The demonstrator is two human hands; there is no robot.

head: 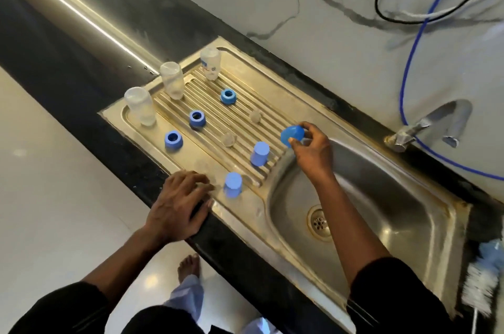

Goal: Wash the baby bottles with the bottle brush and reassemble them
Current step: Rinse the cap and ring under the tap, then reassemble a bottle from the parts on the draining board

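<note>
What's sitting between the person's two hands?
Head view: two blue caps, near cap by the left hand, far cap toward the right hand holding a third cap.

The left hand (178, 205) lies palm down over the front edge of the worktop (131, 159), fingers relaxed and a little spread, holding nothing. Its forearm is bare and runs back towards the body. The right arm stretches forward, and the right hand (312, 152) pinches a blue cap (292, 135) between thumb and fingertips. Both upper arms wear black sleeves (395, 292), and one bare foot (188, 265) shows below
</note>
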